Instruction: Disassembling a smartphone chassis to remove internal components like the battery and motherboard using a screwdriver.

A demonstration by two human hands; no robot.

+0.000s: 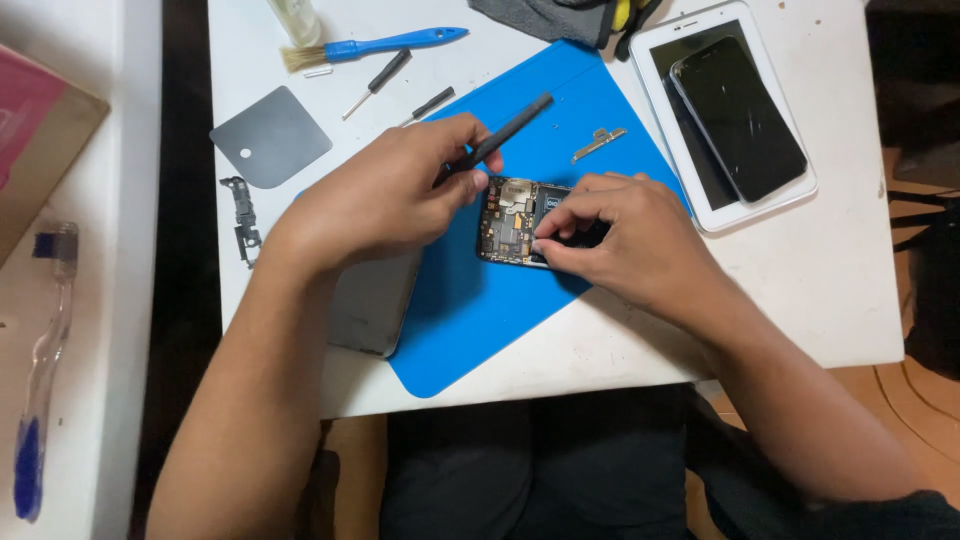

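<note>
An opened phone (512, 218) with its circuit board showing lies on a blue mat (480, 310) in the middle of the white table. My left hand (385, 195) is closed around a thin black rod-shaped tool (515, 122) that slants up to the right above the phone. My right hand (625, 235) rests on the phone's right part, with its fingertips pinched on something small and dark at the board's edge. What the fingertips pinch is hidden.
A white tablet (790, 195) with a dark phone (740, 115) on it lies at the right. At the back are a blue brush (375, 45), two small screwdrivers (378, 82) and a metal bracket (598, 143). A grey pick (272, 140), a black frame part (243, 220) and a grey back cover (370, 305) lie left.
</note>
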